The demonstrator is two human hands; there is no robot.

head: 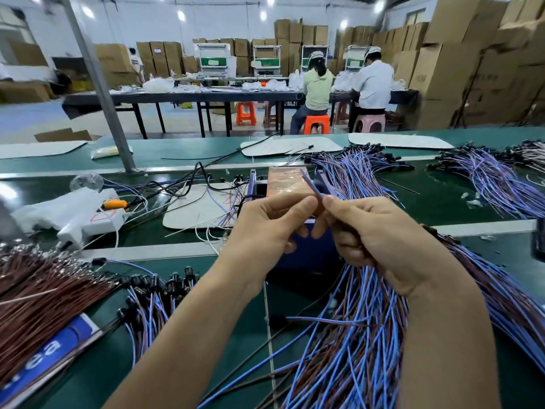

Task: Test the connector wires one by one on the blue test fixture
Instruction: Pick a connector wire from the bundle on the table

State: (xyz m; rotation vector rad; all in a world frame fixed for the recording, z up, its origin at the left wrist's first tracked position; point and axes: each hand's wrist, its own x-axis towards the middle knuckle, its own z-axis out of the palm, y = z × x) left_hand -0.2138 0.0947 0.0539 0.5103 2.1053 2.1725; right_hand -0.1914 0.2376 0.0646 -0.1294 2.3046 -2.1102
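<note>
A person's left hand point(265, 228) and right hand point(374, 231) met above a blue test fixture point(309, 249) at the middle of the green surface point(442, 202), their fingertips pinching a single blue wire point(309, 181). The wire ran straight, its free end pointing up and away toward the far left. The right hand's lower fingers were also curled round a bundle point(354, 335) of blue and brown wires that hung toward the near edge. Brown wires point(38, 290) lay at the near left corner, more blue wires point(486, 172) were piled toward the far right edge, and a white power strip point(88, 222) sat at the left. Beyond the surface, two workers point(371, 81) sat on stools at a dark table before stacked cardboard boxes point(448, 69).
</note>
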